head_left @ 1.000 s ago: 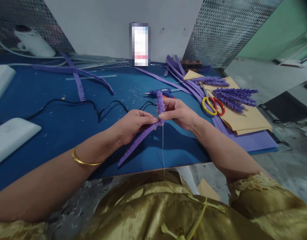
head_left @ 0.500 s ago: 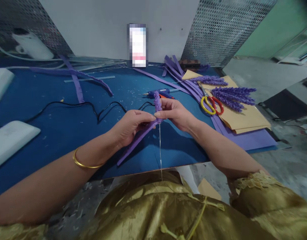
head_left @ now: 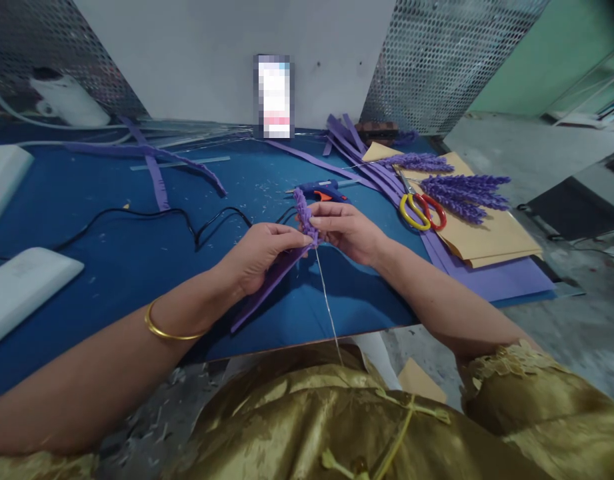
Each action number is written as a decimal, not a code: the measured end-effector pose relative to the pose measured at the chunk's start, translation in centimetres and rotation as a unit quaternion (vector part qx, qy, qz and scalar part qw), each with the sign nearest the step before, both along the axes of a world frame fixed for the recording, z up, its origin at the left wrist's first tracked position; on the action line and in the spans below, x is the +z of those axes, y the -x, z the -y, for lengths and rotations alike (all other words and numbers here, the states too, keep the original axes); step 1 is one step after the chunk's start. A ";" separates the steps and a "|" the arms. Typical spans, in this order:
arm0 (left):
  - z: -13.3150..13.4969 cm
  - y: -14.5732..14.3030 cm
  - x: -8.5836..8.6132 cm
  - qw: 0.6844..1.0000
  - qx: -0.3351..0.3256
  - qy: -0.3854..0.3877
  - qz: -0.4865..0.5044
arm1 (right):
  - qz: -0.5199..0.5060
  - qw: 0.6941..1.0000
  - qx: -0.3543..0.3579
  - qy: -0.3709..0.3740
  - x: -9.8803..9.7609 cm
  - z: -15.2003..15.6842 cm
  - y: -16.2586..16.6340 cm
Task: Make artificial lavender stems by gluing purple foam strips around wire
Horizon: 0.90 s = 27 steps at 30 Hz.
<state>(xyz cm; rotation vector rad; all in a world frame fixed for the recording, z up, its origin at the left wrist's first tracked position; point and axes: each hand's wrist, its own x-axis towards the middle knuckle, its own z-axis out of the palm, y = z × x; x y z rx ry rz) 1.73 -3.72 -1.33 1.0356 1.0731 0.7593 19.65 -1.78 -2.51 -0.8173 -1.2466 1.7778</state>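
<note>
My left hand (head_left: 261, 255) pinches a long purple fringed foam strip (head_left: 267, 287) that trails down toward me. My right hand (head_left: 347, 231) pinches the wound purple sprig (head_left: 303, 212) at the top of a thin wire stem (head_left: 329, 305), which hangs toward my lap. The two hands meet fingertip to fingertip above the blue table top (head_left: 137, 247). Just behind them lies a blue glue gun (head_left: 321, 192) with its black cord (head_left: 177, 217).
Yellow and red scissors (head_left: 419, 211) lie right of my hands beside finished purple sprigs (head_left: 461, 193) on brown paper (head_left: 491, 233) and purple foam sheets (head_left: 501, 279). Loose purple strips (head_left: 159, 170) cross the back left. White pads (head_left: 24, 283) sit at the left edge.
The sprig has tilted a little to the left and the wire stem now slants to the right. Both hands have stayed pinched on the same spot.
</note>
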 end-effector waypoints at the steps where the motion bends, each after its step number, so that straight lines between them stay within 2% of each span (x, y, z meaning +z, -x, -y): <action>1: 0.0 0.0 0.0 1.000 -0.003 0.004 0.002 | -0.005 1.000 -0.004 0.001 0.0 0.0 0.0; 9: 0.3 0.0 0.3 0.999 -0.023 -0.025 -0.016 | 0.011 0.998 -0.059 -0.001 0.2 0.1 0.4; 17: 0.3 0.0 0.2 0.999 -0.012 -0.011 -0.034 | 0.022 0.998 -0.053 -0.010 0.1 0.4 0.6; 21: 0.2 0.1 0.0 1.000 0.002 -0.002 -0.007 | 0.008 0.999 -0.041 -0.014 0.1 0.4 0.5; 27: 0.0 0.1 0.1 0.998 0.022 0.030 0.048 | -0.015 0.999 0.024 -0.026 0.4 0.1 0.2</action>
